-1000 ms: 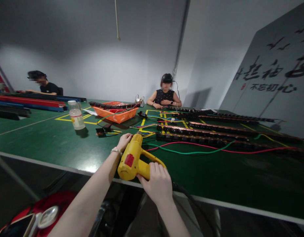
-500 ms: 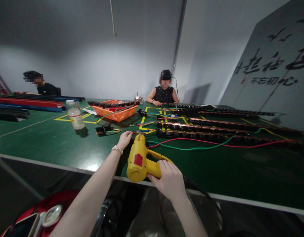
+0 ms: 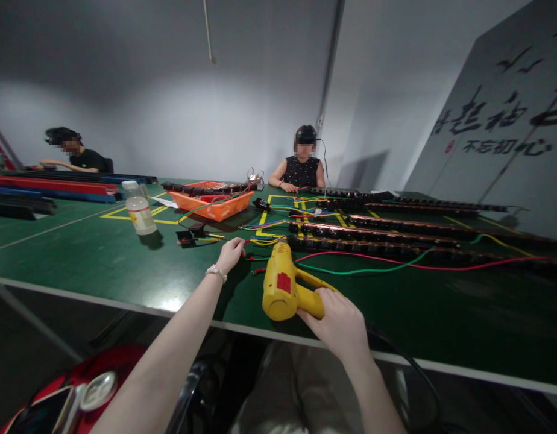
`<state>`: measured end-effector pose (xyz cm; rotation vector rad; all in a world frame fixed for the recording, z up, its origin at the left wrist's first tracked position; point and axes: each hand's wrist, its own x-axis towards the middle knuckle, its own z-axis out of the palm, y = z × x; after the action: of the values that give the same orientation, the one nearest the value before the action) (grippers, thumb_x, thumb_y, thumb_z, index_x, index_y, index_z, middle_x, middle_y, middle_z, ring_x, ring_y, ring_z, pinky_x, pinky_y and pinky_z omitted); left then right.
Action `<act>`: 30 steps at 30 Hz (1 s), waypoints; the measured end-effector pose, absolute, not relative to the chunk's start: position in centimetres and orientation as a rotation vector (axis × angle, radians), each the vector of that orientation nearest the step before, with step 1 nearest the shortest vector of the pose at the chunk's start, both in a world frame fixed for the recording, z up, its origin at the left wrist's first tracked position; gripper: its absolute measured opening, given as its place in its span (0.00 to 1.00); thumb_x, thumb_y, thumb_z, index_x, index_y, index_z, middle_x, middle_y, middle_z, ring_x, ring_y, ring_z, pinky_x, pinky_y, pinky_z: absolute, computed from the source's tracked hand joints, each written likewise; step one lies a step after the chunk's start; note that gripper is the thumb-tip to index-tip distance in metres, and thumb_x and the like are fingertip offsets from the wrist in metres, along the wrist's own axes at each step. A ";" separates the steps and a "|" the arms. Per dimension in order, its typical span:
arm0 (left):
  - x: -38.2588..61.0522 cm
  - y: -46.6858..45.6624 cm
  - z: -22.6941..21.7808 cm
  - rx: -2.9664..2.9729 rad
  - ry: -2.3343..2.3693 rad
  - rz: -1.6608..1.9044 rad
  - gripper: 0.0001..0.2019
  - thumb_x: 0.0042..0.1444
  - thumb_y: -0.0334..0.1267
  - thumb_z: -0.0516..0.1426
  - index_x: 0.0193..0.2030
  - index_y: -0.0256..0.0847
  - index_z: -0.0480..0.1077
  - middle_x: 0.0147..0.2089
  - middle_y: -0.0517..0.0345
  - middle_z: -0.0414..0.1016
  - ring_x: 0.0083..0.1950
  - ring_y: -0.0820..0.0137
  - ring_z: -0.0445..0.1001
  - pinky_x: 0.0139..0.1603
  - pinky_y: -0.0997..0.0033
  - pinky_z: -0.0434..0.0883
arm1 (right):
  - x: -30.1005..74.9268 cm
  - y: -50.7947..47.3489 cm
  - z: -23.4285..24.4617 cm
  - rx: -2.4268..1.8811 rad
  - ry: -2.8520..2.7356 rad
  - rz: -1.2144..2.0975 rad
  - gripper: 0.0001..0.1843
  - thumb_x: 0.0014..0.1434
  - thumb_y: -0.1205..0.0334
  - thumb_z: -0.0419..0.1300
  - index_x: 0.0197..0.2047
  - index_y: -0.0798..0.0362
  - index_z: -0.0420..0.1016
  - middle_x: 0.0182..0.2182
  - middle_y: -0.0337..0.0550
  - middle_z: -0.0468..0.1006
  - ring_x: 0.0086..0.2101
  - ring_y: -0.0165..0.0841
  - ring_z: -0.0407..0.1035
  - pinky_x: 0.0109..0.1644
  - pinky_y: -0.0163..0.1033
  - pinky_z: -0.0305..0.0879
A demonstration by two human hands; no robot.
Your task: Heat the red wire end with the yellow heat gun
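Observation:
My right hand [image 3: 339,322] is wrapped round the handle of a yellow heat gun [image 3: 281,286], whose nozzle points away from me toward the wires. With its fingers pinched, my left hand [image 3: 231,255] grips the end of a wire [image 3: 248,242] that has a small red sleeve. Yellow and blue wires run from there to a long black strip-shaped assembly [image 3: 351,245]. Between the hands, a red-tipped wire end [image 3: 259,271] and a green wire end lie on the green table. A long red wire [image 3: 477,267] and a green wire [image 3: 373,271] curve off to the right.
An orange basket [image 3: 210,210] holds another black strip. A plastic bottle [image 3: 139,211] stands to the left, near a small black connector [image 3: 185,237]. More long strips [image 3: 441,224] lie across the right side. Two people sit beyond, one across [image 3: 302,172], one far left [image 3: 89,159].
The heat gun in my right hand has moved right, away from my left hand, uncovering the red-tipped wire end. My left hand still pinches its wire.

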<state>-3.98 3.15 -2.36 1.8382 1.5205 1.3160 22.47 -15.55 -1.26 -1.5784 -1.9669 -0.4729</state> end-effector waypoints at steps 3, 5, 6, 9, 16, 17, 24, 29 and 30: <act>-4.0 3.2 -2.4 1.841 1.516 1.308 0.16 0.54 0.45 0.48 0.34 0.37 0.71 0.21 0.59 0.70 0.25 0.71 0.67 0.29 0.74 0.61 | 22.6 -15.6 -1.0 -1.610 -1.938 -0.491 0.20 0.51 0.41 0.58 0.32 0.52 0.67 0.29 0.39 0.73 0.33 0.35 0.68 0.36 0.38 0.57; -4.1 3.2 -2.4 1.844 1.518 1.300 0.16 0.54 0.45 0.47 0.34 0.37 0.71 0.21 0.59 0.70 0.25 0.71 0.67 0.29 0.74 0.61 | 22.6 -15.7 -0.7 -1.634 -1.946 -0.469 0.19 0.50 0.42 0.58 0.32 0.51 0.67 0.29 0.39 0.73 0.33 0.35 0.68 0.36 0.38 0.58; -4.1 3.2 -2.4 1.842 1.519 1.297 0.16 0.54 0.45 0.48 0.34 0.37 0.71 0.21 0.59 0.70 0.25 0.71 0.67 0.29 0.74 0.61 | 22.6 -15.8 -0.5 -1.642 -1.955 -0.451 0.19 0.50 0.43 0.58 0.32 0.51 0.67 0.29 0.39 0.73 0.33 0.35 0.69 0.35 0.38 0.58; -3.9 3.2 -2.3 1.833 1.520 1.308 0.15 0.54 0.44 0.48 0.34 0.37 0.71 0.20 0.59 0.70 0.25 0.71 0.67 0.29 0.74 0.61 | 22.5 -15.8 0.2 -1.673 -1.975 -0.400 0.20 0.47 0.41 0.59 0.31 0.50 0.66 0.29 0.39 0.74 0.32 0.35 0.69 0.33 0.38 0.58; -3.8 3.2 -2.1 1.848 1.533 1.290 0.15 0.54 0.44 0.47 0.33 0.37 0.71 0.21 0.59 0.70 0.26 0.71 0.68 0.30 0.74 0.61 | 21.5 -15.4 0.6 -1.807 -2.035 -0.410 0.21 0.48 0.41 0.59 0.30 0.52 0.65 0.28 0.44 0.74 0.32 0.38 0.69 0.35 0.40 0.58; -3.9 3.2 -2.1 1.849 1.539 1.283 0.15 0.54 0.44 0.47 0.34 0.37 0.71 0.21 0.59 0.70 0.26 0.71 0.68 0.30 0.74 0.61 | 21.3 -15.4 0.4 -1.794 -2.038 -0.424 0.21 0.48 0.41 0.59 0.30 0.52 0.65 0.28 0.44 0.74 0.32 0.38 0.69 0.35 0.40 0.58; -3.9 3.2 -2.2 1.853 1.546 1.288 0.16 0.54 0.45 0.47 0.33 0.37 0.71 0.21 0.59 0.70 0.26 0.71 0.68 0.30 0.74 0.62 | 18.9 -16.0 -0.7 -1.623 -2.038 -0.450 0.20 0.46 0.44 0.62 0.30 0.52 0.65 0.27 0.41 0.72 0.32 0.37 0.68 0.38 0.40 0.58; -4.1 3.1 -2.0 1.863 1.525 1.315 0.14 0.52 0.43 0.49 0.32 0.37 0.71 0.27 0.55 0.73 0.29 0.70 0.69 0.33 0.73 0.65 | 16.7 -16.2 -0.9 -1.556 -2.047 -0.381 0.21 0.44 0.45 0.64 0.31 0.52 0.65 0.29 0.41 0.73 0.34 0.37 0.68 0.39 0.40 0.58; -4.1 3.0 -1.9 1.865 1.506 1.323 0.13 0.52 0.43 0.50 0.32 0.37 0.71 0.29 0.54 0.74 0.31 0.69 0.70 0.33 0.72 0.66 | 16.4 -16.3 -0.9 -1.549 -2.057 -0.367 0.21 0.44 0.45 0.64 0.32 0.52 0.65 0.30 0.42 0.73 0.34 0.37 0.68 0.39 0.40 0.58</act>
<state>-4.09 3.02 -1.88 1.8647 1.5063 1.3234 16.37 -16.28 -0.95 -1.5492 -2.0571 -0.3671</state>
